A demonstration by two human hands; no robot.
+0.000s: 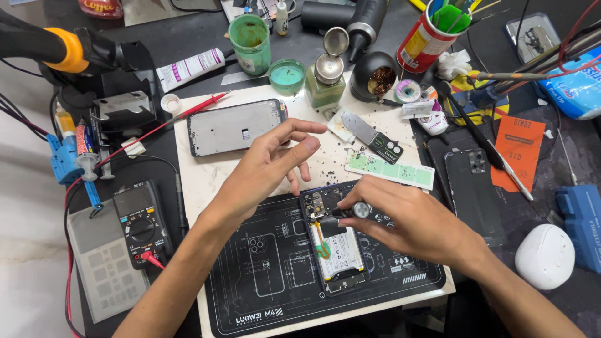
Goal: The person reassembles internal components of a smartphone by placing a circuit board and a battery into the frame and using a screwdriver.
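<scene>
The right hand [400, 216] pinches a small screwdriver [358, 210] over the opened phone [333, 241] on the black mat [263, 281] — the left hand [275, 159] hovers above, fingers loosely spread, holding nothing.

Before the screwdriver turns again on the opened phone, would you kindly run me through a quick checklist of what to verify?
1. Opened phone lies flat on the black work mat: ok.
2. Right hand grips the screwdriver over the phone's upper end: ok.
3. Screwdriver tip seated in a screw: cannot tell, fingers hide it.
4. Left hand steadies the phone: not ok, it hovers above, not touching.
5. Removed screen frame lies apart from the phone, on the white board: ok.
6. Work area free of debris: not ok, dark specks lie scattered on the white board.
</scene>
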